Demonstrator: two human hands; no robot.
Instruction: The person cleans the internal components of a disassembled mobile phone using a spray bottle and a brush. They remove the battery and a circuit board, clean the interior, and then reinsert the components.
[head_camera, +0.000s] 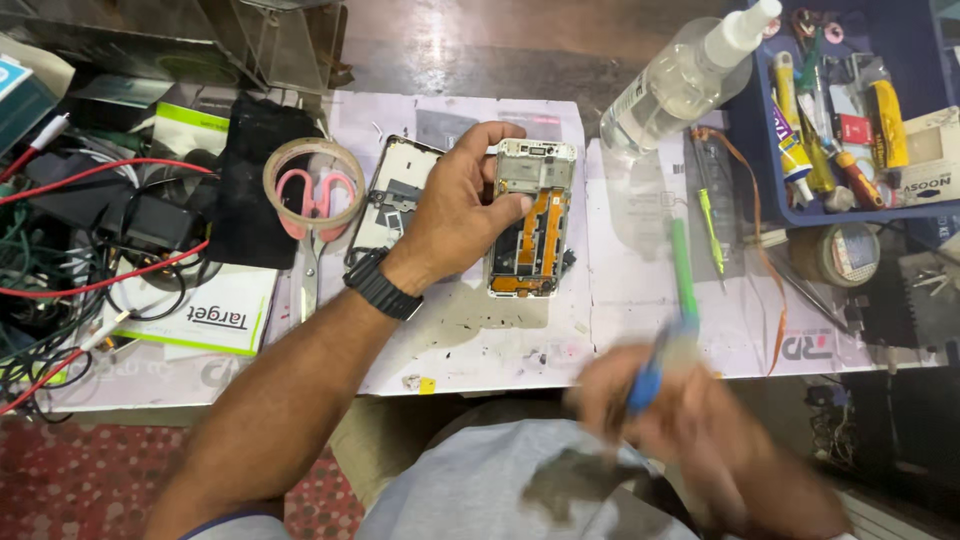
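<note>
My left hand (462, 205) rests on the white mat and grips the left edge of an opened white phone (532, 220), whose orange flex cables and metal shields face up. A black watch sits on that wrist. My right hand (680, 410), blurred by motion, is low near my body and holds a slim tool with a blue grip and green shaft (672, 320). A second phone frame (392, 195) lies under and left of my left hand.
A tape roll (275, 165) lies over pink-handled scissors (318, 200) at left, beside a black cloth and tangled cables (80, 250). A clear spray bottle (680, 80), a blue tray of glue tubes and tools (850, 110), tweezers (710, 225) and another tape roll (835, 255) are at right.
</note>
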